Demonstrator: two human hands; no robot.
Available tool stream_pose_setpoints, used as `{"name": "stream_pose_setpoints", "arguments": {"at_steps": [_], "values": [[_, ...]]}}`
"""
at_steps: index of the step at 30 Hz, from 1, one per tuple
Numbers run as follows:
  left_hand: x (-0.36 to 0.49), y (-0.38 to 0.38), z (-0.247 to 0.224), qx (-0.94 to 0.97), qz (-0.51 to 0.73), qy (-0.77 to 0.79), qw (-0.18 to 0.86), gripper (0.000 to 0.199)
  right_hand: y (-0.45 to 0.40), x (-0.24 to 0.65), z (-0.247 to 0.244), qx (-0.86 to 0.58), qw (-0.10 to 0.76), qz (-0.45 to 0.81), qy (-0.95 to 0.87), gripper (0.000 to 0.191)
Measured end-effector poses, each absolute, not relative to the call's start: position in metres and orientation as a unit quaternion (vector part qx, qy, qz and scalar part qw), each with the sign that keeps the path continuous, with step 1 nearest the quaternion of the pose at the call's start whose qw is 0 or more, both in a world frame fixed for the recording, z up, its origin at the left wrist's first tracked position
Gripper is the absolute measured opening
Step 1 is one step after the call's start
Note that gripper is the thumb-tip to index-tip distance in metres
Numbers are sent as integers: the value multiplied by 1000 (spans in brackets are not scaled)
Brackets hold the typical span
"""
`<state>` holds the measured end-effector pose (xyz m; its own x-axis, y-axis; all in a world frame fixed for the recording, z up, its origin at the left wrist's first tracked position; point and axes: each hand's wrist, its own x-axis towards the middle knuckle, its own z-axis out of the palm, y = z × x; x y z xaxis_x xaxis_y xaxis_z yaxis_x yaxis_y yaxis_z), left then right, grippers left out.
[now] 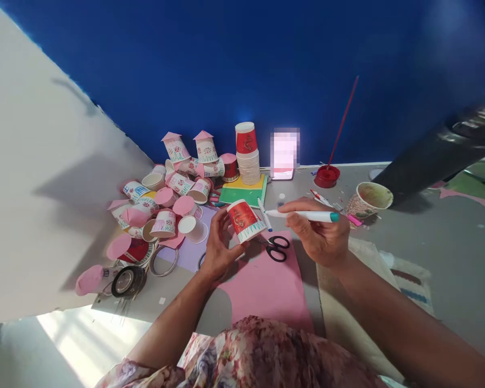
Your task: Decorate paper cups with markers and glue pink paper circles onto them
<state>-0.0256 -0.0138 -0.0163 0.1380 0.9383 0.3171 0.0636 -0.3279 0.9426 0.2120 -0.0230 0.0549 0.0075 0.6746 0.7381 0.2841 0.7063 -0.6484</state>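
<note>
My left hand (218, 250) is wrapped round a red and white paper cup (242, 216), tilted, with green strokes drawn along its lower rim. In my right hand (325, 237) is a white marker (313, 216) with a teal end; its tip points left, a little to the right of the cup and apart from it. Beneath the hands lies a pink paper sheet (267, 291). Black-handled scissors (278, 249) rest at its upper edge, and another white marker (264, 214) lies just behind the cup.
Decorated cups (164, 223) with pink paper tops are heaped at the left, near tape rolls (128, 281). Stacked cups (249, 167), a lit phone (283, 153) and a red dish (327, 177) stand by the blue wall. At right are a stained cup (369, 200) and a dark cylinder (424, 148).
</note>
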Motion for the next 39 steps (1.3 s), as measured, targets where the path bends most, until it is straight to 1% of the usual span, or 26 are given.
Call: {"name": "stream_pose_setpoints", "arguments": {"at_steps": [4,7,10,13,16,18,19,21,24,30,33,36,39], "values": [[-22,-16,-9,517,556,360,542,86,-20,213,55,-371,601,136,-695,13],[-25,-24,5,429,506,344,664,89,-19,213,50,-396,597,123,-686,15],[-38,-34,26,381,472,321,727,84,-20,206,36,-377,604,102,-694,18],[-55,-45,47,370,485,273,744,80,-24,194,15,-326,578,86,-743,20],[-69,-55,55,328,508,238,760,65,-31,182,-6,-292,480,74,-824,28],[-74,-61,52,281,520,231,773,53,-35,178,-15,-294,413,53,-860,36],[-74,-63,48,258,525,226,779,51,-37,176,-19,-297,390,35,-871,38],[-74,-66,40,222,522,209,796,52,-39,176,-23,-306,357,12,-882,43],[-73,-66,32,187,486,178,835,56,-38,179,-26,-312,321,-2,-894,49],[-70,-56,28,79,449,168,874,56,-35,186,-29,-298,262,40,-917,57],[-69,-52,29,19,444,181,877,56,-36,183,-27,-306,248,60,-917,53],[-69,-51,29,-2,427,197,883,62,-37,181,-25,-305,231,54,-922,45],[-71,-55,26,21,425,206,881,65,-36,180,-27,-308,209,54,-926,46]]}}
